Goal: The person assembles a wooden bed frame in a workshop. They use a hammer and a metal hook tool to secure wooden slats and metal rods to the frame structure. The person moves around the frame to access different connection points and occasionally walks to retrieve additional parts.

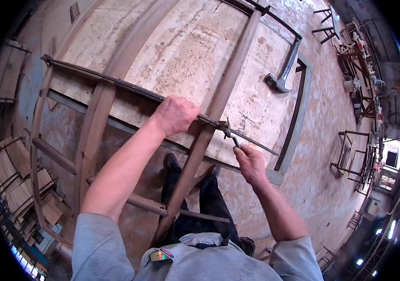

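Note:
A long metal bar clamp (132,87) runs across a wooden frame (94,117), its screw end pressed to the right-hand rail (234,70). My left hand (175,115) is closed around the bar, left of that rail. My right hand (250,162) grips the clamp's handle (236,141) just beyond the screw head (224,128). The bar's free end sticks out to the right over the stained board below. A claw hammer (279,84) lies on that board to the far right. My palms hide the parts of the clamp inside them.
Beneath the frame is a stained plywood board (181,51) with a grey metal edge (298,126). A second bar clamp (279,22) spans the frame's far end. Wood pieces (19,173) are stacked at left. Wooden frames (352,152) and cluttered shelves stand to the right.

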Demonstrator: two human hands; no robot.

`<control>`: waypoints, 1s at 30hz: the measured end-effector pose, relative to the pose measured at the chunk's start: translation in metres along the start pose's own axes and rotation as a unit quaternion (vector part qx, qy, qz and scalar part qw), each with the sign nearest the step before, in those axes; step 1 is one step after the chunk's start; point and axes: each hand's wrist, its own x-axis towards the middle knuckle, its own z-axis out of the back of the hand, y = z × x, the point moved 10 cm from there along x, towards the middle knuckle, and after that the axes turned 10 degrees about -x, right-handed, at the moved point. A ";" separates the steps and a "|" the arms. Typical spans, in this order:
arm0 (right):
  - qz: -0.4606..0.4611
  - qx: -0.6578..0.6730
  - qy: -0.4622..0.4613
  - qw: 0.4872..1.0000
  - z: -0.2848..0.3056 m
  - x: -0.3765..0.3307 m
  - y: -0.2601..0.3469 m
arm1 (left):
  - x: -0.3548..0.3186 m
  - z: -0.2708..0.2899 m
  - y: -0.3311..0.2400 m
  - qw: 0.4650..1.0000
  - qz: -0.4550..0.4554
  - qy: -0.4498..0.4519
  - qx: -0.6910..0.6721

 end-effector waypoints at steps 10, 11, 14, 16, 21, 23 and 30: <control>0.058 -0.131 0.025 0.989 0.010 0.008 0.013 | 0.002 0.005 0.000 0.999 0.004 0.006 -0.033; 0.139 -0.197 -0.020 0.970 0.019 0.007 0.029 | 0.002 0.006 0.000 0.999 0.006 0.008 -0.035; 0.291 -0.270 0.019 0.917 0.020 -0.007 0.048 | 0.002 0.005 -0.001 0.999 0.008 0.005 -0.040; 0.301 -0.289 0.064 0.906 0.020 -0.011 0.048 | 0.002 0.004 -0.002 0.999 0.011 0.008 -0.040; 0.256 -0.281 0.043 0.924 0.060 0.012 0.079 | -0.002 0.006 0.000 0.999 0.014 0.009 -0.031; 0.303 -0.288 0.029 0.908 0.069 0.025 0.091 | -0.001 0.009 0.000 0.999 0.012 0.004 -0.039; 0.323 -0.379 0.105 0.861 0.057 0.062 0.095 | 0.004 0.005 -0.003 1.000 0.000 0.004 -0.030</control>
